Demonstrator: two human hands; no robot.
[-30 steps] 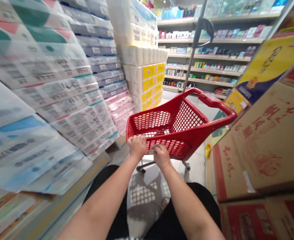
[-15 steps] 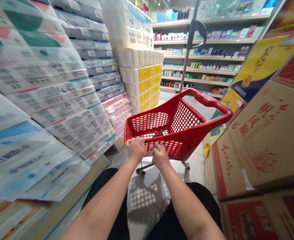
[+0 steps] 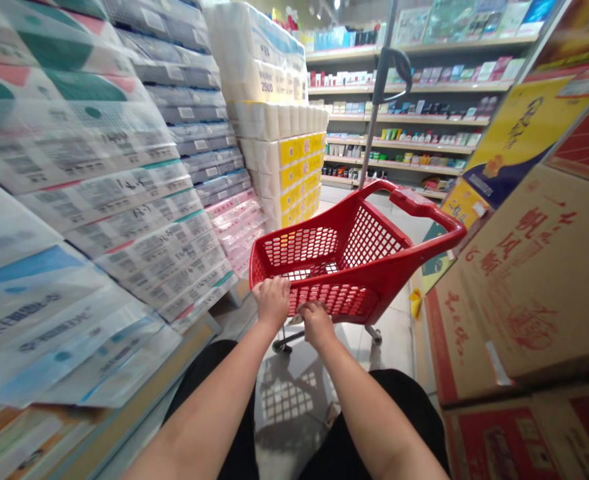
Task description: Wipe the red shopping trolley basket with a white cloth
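A red plastic shopping cart (image 3: 369, 267) with a perforated basket stands on wheels in a narrow aisle just ahead of me. My left hand (image 3: 273, 299) is closed over the near rim of the basket at its left corner. Close beside it, my right hand (image 3: 316, 320) is closed low against the basket's near wall, and a scrap of something pale shows under it. The basket looks to hold nothing. A long grey pull handle (image 3: 381, 100) rises from the cart's far end.
Stacked packs of tissue and toilet paper (image 3: 124, 180) wall the left side. Large cardboard boxes (image 3: 529, 280) crowd the right. Shelves of small goods (image 3: 414, 113) cross the far end. The tiled floor (image 3: 294, 380) runs forward between them.
The cart and both hands have barely shifted. My right hand has slid a little lower on the basket's near wall.
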